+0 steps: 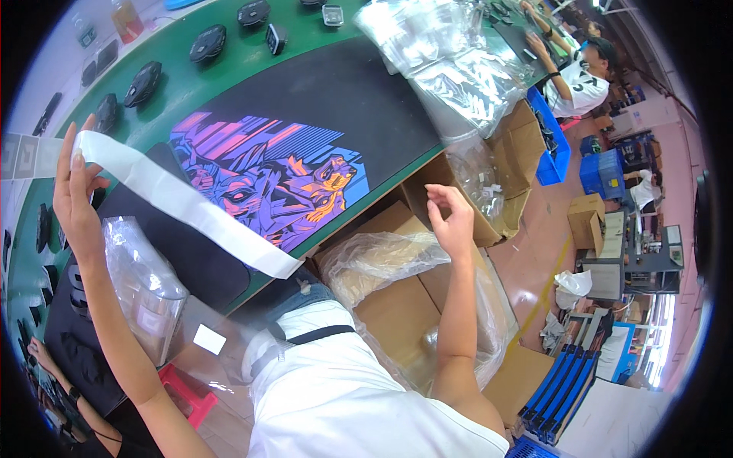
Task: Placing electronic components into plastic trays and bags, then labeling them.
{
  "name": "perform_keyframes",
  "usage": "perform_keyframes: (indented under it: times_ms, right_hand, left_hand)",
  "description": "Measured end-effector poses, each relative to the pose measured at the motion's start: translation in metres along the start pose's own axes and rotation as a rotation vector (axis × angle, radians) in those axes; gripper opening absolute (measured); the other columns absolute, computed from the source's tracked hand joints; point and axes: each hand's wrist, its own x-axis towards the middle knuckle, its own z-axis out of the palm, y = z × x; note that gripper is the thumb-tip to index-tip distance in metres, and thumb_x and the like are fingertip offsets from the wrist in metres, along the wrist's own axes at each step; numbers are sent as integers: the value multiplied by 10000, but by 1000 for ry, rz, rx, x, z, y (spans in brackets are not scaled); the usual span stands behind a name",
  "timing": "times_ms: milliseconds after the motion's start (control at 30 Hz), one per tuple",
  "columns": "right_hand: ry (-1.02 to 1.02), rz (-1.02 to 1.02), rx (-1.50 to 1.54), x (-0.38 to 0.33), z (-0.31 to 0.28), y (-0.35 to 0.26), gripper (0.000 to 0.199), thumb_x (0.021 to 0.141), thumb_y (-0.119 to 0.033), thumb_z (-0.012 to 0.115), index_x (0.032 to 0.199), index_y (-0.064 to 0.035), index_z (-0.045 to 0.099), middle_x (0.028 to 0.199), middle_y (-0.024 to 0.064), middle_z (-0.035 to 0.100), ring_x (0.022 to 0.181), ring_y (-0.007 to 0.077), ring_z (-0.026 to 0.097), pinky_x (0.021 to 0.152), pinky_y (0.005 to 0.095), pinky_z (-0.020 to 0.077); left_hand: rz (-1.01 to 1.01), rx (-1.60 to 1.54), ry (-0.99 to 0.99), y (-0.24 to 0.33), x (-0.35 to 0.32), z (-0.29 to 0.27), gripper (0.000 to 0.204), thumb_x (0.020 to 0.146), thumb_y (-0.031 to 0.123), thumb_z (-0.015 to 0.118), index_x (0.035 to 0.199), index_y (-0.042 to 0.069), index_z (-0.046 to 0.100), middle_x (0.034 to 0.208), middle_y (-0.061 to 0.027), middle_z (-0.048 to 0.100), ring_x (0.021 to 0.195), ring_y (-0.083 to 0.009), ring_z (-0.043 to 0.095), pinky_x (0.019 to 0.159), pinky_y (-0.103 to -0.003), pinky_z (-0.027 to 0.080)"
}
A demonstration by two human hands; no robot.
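My left hand (75,183) is raised at the far left, its fingers closed on a long strip of labels (175,198). The strip's white length slants down to the table's near edge; its see-through part with pale squares runs past the fingers to the left rim. My right hand (453,223) hovers above an open cardboard box (397,309) lined with clear plastic. Its fingers are curled but apart from the thumb, with nothing visible between them. A mat with a purple and orange animal picture (267,179) lies between my hands. A clear plastic bag (141,282) rests beside my left forearm.
Several black devices (208,43) line the green table's far side. Clear bags (458,69) are heaped at the far right, above a second cardboard box (519,164). A blue bin (553,153) stands beyond. A co-worker (584,80) sits far right; another person's hand (44,357) shows lower left.
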Motion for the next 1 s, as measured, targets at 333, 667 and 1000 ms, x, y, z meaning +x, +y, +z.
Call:
perform_keyframes:
  times_ms: [333,667,1000]
  right_hand:
    - [-700,-437,506,-54,74,-162,287,725,-17,785,1005,-60,739,942,97,718,855,275,684,735,354,550]
    - [-1145,-747,304,-42,103,-196,718,655,-176,861,1323,-110,607,1497,194,424,1350,400,445,1071,485,408]
    - [-1250,-763,191,-54,104,-192,933,643,-215,872,1480,-221,460,1605,185,238,1449,452,260,1121,536,358]
  left_hand:
    - [46,-139,27,16,-4,17,455,1015,206,512,1426,11,495,1292,-84,666,841,-119,650,693,-248,524]
    - [-123,-108,26,34,-11,10,578,967,216,611,1402,-118,428,743,-125,671,673,-145,656,651,-281,505]
    - [-88,-87,94,34,-5,0,596,933,294,619,1313,-149,500,674,-159,615,601,-178,593,609,-317,472]
